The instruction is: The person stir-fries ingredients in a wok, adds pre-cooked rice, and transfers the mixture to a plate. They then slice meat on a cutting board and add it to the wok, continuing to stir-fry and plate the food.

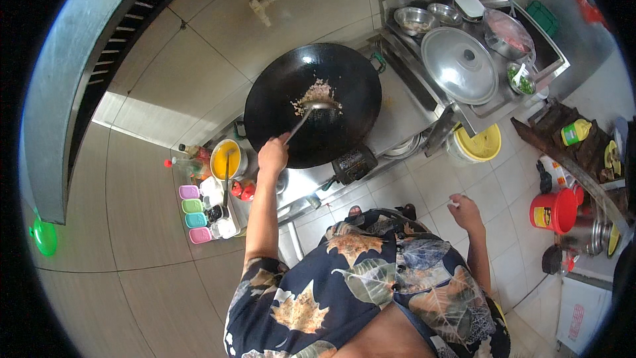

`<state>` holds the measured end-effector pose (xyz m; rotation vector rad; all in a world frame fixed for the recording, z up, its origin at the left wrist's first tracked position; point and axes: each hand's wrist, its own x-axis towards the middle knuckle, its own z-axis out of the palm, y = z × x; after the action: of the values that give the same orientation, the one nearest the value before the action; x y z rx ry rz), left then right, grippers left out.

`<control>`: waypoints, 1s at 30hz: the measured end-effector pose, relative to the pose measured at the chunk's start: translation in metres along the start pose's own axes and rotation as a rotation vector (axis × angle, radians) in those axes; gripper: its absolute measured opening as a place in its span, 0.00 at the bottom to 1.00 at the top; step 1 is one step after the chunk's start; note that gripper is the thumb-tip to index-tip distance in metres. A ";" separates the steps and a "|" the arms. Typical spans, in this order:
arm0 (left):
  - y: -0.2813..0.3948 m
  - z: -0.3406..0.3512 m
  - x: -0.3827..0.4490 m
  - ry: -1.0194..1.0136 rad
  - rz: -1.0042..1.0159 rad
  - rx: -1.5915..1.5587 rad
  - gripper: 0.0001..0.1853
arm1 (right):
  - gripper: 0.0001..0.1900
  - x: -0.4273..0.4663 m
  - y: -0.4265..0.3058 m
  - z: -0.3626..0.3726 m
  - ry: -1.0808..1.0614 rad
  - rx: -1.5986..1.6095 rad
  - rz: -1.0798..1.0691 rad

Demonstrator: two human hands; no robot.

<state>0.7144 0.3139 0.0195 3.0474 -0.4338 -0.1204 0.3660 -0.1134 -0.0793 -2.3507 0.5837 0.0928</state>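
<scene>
My left hand (pixel 273 154) grips the handle of a metal wok ladle (pixel 301 127). The ladle's bowl rests among small pale pieces of food (pixel 318 90), perhaps minced meat, in a large black wok (pixel 348 129). The wok sits on the steel stove top (pixel 405 122). Off to the right, my right hand (pixel 466 213) hangs over the floor, away from the stove, with its fingers curled. Something small and whitish shows at its fingertips; what it is cannot be made out.
Left of the wok stand a pot of yellow liquid (pixel 218 161), bottles (pixel 196 151) and a seasoning box with coloured lids (pixel 194 206). A lidded pan (pixel 459 65) and steel bowls (pixel 416 20) crowd the right counter. Below are a yellow-rimmed bucket (pixel 479 144) and a red bucket (pixel 551 211).
</scene>
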 end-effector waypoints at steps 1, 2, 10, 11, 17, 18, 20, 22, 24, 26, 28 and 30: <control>-0.003 0.002 0.009 0.012 -0.021 0.013 0.21 | 0.13 0.001 0.002 0.001 0.028 0.066 0.003; -0.007 0.002 0.016 0.014 -0.013 -0.001 0.21 | 0.13 -0.004 0.005 -0.001 0.094 0.087 0.048; -0.090 -0.040 0.017 0.021 0.013 0.109 0.21 | 0.15 -0.077 0.037 -0.003 0.072 -0.222 0.301; -0.085 -0.030 0.026 0.027 0.022 0.074 0.21 | 0.15 -0.069 0.032 0.004 0.088 -0.209 0.233; -0.029 0.029 0.076 0.138 -0.058 -0.174 0.19 | 0.15 -0.022 -0.019 0.010 0.150 0.051 0.142; -0.017 0.031 0.079 0.143 -0.114 -0.218 0.19 | 0.15 -0.018 -0.024 0.008 0.155 0.010 0.123; 0.000 0.027 0.076 0.135 -0.085 -0.244 0.19 | 0.14 -0.016 -0.029 0.005 0.146 -0.090 0.110; 0.010 0.019 0.065 0.115 -0.005 -0.225 0.20 | 0.14 -0.018 -0.026 0.003 0.140 -0.080 0.082; 0.011 0.013 0.052 0.072 0.012 -0.137 0.20 | 0.14 -0.021 -0.015 -0.001 0.139 -0.055 0.119; 0.004 0.013 0.040 0.060 0.042 -0.083 0.20 | 0.13 -0.027 0.000 -0.009 0.145 0.005 0.193; -0.005 0.021 0.032 0.093 -0.013 -0.048 0.20 | 0.12 -0.020 0.019 -0.024 0.193 0.016 0.127; -0.007 0.033 0.027 0.118 -0.081 -0.040 0.21 | 0.11 -0.008 0.034 -0.044 0.233 -0.001 0.062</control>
<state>0.7391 0.3110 -0.0153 3.0131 -0.2959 0.0461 0.3403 -0.1614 -0.0658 -2.3610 0.7693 -0.1543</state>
